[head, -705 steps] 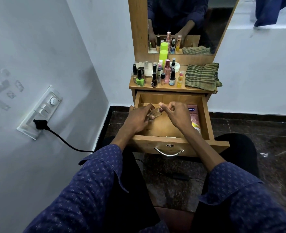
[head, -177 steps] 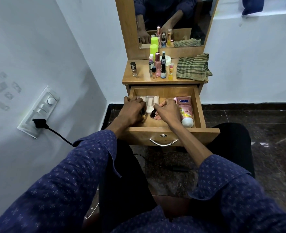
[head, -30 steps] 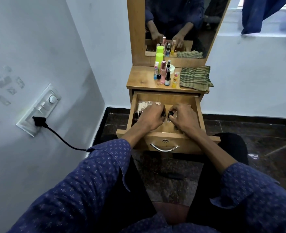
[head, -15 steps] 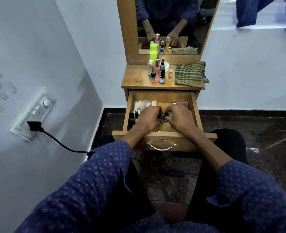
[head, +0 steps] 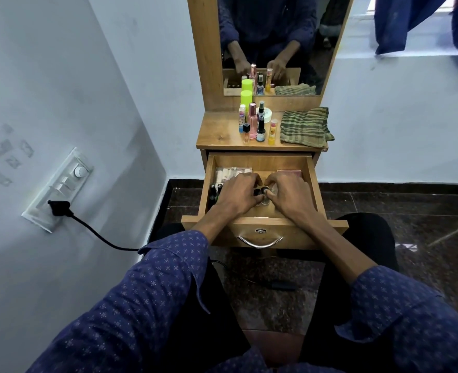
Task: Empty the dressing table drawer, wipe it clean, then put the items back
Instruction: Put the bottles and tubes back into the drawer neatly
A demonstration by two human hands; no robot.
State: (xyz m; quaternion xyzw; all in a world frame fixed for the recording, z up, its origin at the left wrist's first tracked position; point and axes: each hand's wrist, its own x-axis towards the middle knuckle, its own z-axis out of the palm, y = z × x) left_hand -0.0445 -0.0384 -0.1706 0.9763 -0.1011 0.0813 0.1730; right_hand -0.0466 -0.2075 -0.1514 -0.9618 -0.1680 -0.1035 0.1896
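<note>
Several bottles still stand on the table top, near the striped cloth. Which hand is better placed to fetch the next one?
Probably the right hand. The remaining bottles stand on the right half of the top, beside the striped cloth, so its reach looks more direct. The left hand is equally busy in the drawer.

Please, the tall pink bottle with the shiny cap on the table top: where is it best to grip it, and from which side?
Probably the tall pink bottle with the shiny cap is best pinched by its cap and neck from above. It stands upright and rises over the small bottles crowded against it, so its sides are hard to reach. The striped green folded cloth lies apart to its right.
</note>
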